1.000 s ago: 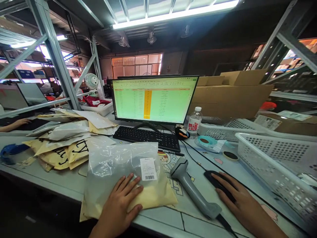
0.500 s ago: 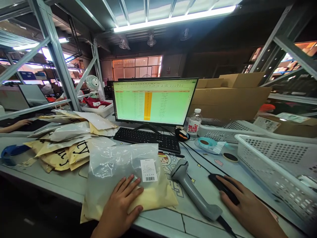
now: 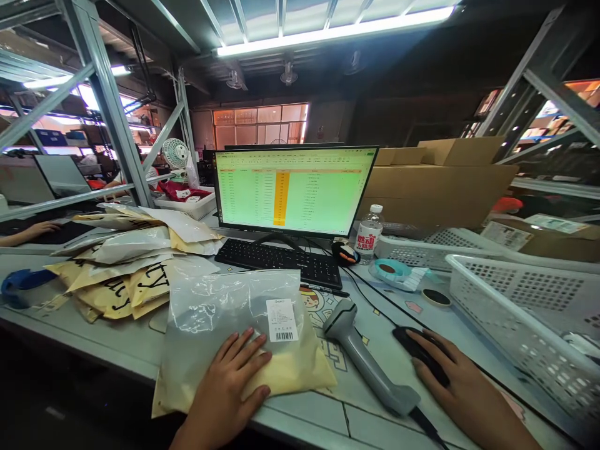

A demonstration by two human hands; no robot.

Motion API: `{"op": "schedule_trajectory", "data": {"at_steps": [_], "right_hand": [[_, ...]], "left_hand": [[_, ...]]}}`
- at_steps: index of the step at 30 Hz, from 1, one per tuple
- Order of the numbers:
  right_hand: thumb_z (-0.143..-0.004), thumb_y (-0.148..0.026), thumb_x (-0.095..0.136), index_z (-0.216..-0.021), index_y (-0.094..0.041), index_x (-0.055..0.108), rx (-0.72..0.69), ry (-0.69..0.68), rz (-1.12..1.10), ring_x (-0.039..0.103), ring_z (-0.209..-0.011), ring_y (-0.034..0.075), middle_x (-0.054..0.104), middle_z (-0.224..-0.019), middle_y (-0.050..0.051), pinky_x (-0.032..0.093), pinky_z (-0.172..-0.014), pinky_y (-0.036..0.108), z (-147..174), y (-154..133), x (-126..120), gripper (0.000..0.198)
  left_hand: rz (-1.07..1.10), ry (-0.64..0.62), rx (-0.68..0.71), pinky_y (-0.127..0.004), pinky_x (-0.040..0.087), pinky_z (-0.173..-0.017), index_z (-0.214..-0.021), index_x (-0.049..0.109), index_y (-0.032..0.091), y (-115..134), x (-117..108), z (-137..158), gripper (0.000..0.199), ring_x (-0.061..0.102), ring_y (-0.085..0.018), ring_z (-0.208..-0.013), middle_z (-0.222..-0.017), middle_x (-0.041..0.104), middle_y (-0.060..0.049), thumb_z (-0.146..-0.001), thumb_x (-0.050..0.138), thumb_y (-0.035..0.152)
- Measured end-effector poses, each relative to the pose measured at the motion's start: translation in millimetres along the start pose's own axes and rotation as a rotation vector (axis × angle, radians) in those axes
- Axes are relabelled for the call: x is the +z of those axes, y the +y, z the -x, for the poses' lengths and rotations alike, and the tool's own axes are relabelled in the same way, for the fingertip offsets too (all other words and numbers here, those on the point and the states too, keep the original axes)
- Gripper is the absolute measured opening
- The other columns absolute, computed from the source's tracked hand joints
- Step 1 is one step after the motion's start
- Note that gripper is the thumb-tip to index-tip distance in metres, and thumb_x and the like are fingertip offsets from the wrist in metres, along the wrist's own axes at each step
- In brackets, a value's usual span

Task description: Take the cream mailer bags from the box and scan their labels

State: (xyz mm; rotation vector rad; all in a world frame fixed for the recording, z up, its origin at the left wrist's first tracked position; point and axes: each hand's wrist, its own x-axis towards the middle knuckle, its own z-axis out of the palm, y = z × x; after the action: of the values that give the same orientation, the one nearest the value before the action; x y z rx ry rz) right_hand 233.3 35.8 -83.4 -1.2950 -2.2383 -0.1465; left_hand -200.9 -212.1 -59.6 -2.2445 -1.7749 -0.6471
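Observation:
My left hand (image 3: 234, 378) lies flat, fingers spread, on a plastic bag (image 3: 206, 312) with pale yellow contents. A white barcode label (image 3: 282, 320) is on the bag, just above my fingertips. At the right, my right hand (image 3: 462, 381) is wrapped over a black computer mouse (image 3: 419, 354). Between the hands a grey barcode scanner (image 3: 365, 359) rests on the desk mat, its cable running to the front edge. Behind the bag stand a black keyboard (image 3: 281, 261) and a lit monitor (image 3: 295, 190) showing a spreadsheet with an orange column.
A pile of packed bags (image 3: 131, 262) lies left, beside a blue tape dispenser (image 3: 25, 290). White plastic baskets (image 3: 520, 312) line the right side. A water bottle (image 3: 369, 236) and a teal tape roll (image 3: 396, 275) stand near the monitor. Another person's hand (image 3: 42, 230) shows far left.
My right hand and the mouse have shifted slightly left. My left hand stays on the bag. The view has moved very slightly.

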Motion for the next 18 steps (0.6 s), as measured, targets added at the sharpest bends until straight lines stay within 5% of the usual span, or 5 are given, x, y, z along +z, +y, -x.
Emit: {"op": "schedule_trajectory", "data": {"at_steps": [12, 18], "right_hand": [[-0.095, -0.068, 0.045, -0.14, -0.029, 0.067, 0.042, 0.087, -0.035, 0.071, -0.113, 0.038, 0.066, -0.141, 0.013, 0.062, -0.094, 0.057, -9.0, -16.2, -22.9, 0.063], [-0.094, -0.065, 0.046, -0.138, -0.025, 0.067, 0.051, 0.036, -0.007, 0.074, -0.104, 0.035, 0.069, -0.132, 0.014, 0.065, -0.085, 0.05, -15.2, -21.9, -13.7, 0.063]], "left_hand": [[0.041, -0.036, -0.012, -0.06, 0.047, -0.122, -0.15, 0.059, 0.032, -0.2, -2.0, -1.2, 0.048, 0.042, -0.031, -0.155, -0.167, 0.044, 0.001, -0.103, 0.065, 0.031], [0.011, -0.022, 0.001, -0.06, 0.05, -0.119, -0.149, 0.059, 0.029, -0.6, -0.1, 0.2, 0.046, 0.044, -0.031, -0.154, -0.166, 0.044, 0.001, -0.103, 0.064, 0.032]]}}
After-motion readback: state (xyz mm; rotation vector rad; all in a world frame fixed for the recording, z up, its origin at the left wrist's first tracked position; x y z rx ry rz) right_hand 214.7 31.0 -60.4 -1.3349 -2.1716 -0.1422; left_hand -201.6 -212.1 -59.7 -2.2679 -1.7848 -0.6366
